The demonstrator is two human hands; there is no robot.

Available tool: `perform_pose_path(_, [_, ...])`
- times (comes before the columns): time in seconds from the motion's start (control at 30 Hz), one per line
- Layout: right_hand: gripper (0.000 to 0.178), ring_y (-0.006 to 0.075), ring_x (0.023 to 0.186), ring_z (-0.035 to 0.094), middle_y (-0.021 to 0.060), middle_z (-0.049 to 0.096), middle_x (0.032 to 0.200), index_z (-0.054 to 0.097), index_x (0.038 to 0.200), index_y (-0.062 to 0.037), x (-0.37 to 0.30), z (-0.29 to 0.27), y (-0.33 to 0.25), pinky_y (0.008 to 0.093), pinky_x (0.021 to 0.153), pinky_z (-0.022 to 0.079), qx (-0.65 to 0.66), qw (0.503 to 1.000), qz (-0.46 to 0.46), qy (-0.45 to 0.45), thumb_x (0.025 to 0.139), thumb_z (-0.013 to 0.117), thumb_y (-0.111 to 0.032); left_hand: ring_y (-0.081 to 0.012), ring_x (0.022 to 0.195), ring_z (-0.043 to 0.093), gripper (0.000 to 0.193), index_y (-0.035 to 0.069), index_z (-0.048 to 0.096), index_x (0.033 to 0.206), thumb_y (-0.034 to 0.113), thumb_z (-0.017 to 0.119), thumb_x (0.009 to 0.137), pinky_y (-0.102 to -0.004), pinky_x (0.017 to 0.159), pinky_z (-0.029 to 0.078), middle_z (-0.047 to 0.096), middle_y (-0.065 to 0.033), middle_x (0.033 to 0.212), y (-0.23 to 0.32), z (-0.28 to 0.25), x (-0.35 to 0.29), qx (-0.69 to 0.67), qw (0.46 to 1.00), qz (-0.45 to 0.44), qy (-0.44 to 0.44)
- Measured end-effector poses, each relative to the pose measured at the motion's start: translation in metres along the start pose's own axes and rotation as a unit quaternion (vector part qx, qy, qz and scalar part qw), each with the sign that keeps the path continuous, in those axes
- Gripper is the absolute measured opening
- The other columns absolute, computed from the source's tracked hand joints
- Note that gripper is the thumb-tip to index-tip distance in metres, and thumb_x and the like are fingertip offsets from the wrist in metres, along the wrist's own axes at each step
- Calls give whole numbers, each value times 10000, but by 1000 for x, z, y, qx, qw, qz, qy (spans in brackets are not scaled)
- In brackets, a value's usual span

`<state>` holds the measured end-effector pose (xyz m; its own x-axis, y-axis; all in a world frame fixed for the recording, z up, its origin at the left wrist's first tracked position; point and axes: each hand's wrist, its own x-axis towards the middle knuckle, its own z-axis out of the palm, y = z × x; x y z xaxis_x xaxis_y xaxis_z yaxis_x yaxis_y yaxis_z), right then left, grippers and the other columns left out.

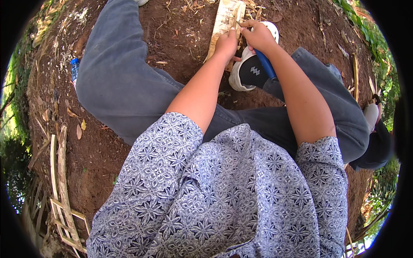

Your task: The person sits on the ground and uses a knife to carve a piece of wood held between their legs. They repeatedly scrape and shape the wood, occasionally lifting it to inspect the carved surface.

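My right hand [260, 38] is closed round a long blue-handled knife [266, 64], whose handle runs back beneath my right forearm. Its short dark tip shows just beyond the fingers, over a pale wooden board [224, 19] lying on the soil. Close beside it, my left hand [228, 45] is closed too, pinching a thin wooden strip [235, 20] against the board. The strip's lower end is hidden by my fingers. A white shoe [236, 81] on my right foot sits just right of the board, under my hands.
My bent legs in dark trousers [114, 73] frame the brown soil. A blue-capped bottle [75, 69] stands beyond my left knee. Wooden slats [62, 172] lie at lower left. Another person in dark clothing [373, 144] is at the right edge, near a wooden stick [356, 77].
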<state>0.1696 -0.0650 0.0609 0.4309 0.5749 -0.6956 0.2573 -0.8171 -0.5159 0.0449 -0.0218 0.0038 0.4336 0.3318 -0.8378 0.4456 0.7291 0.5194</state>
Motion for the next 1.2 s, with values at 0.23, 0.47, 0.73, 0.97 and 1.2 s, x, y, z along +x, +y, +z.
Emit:
perform_pose_path(0.23, [336, 181, 492, 639, 116, 686, 679, 661, 1221, -33, -3, 17, -10, 341, 474, 532, -9, 998, 4, 61, 932, 587, -188, -194, 764, 591, 510, 25, 547, 1184, 469, 366, 1008, -418, 617, 639, 514, -59, 887, 2, -4, -2, 0, 1000, -15, -14])
perform_pose_path(0.47, [326, 209, 517, 664, 140, 706, 719, 666, 1204, -18, 18, 28, 1, 348, 530, 571, 24, 989, -10, 145, 935, 595, -188, -181, 725, 567, 512, 16, 547, 1167, 472, 354, 1036, -444, 647, 637, 532, -64, 882, 1, -1, 3, -38, 999, -6, 5])
perform_pose_path(0.73, [359, 120, 535, 624, 56, 637, 711, 649, 1261, -40, 35, -21, 6, 298, 478, 540, 89, 990, -24, 103, 959, 640, -233, -144, 439, 359, 405, 46, 531, 1005, 419, 373, 1032, -433, 599, 620, 382, 6, 608, -14, -3, 9, -72, 996, -11, -44])
perform_pose_path(0.97, [380, 130, 512, 609, 68, 655, 726, 625, 1287, -33, -2, -5, 2, 309, 472, 533, 44, 998, 18, -31, 969, 615, -241, -123, 434, 395, 418, 57, 503, 952, 445, 370, 1034, -432, 601, 635, 438, -6, 638, -11, -4, 9, -76, 996, -12, -38])
perform_pose_path(1.2, [311, 156, 431, 591, 87, 638, 605, 657, 1204, -45, -8, 13, -11, 324, 448, 508, -11, 999, 13, 45, 961, 618, -236, -133, 533, 497, 450, 72, 527, 995, 469, 328, 1065, -428, 623, 637, 472, -9, 683, -9, -1, 10, -27, 999, 9, -19])
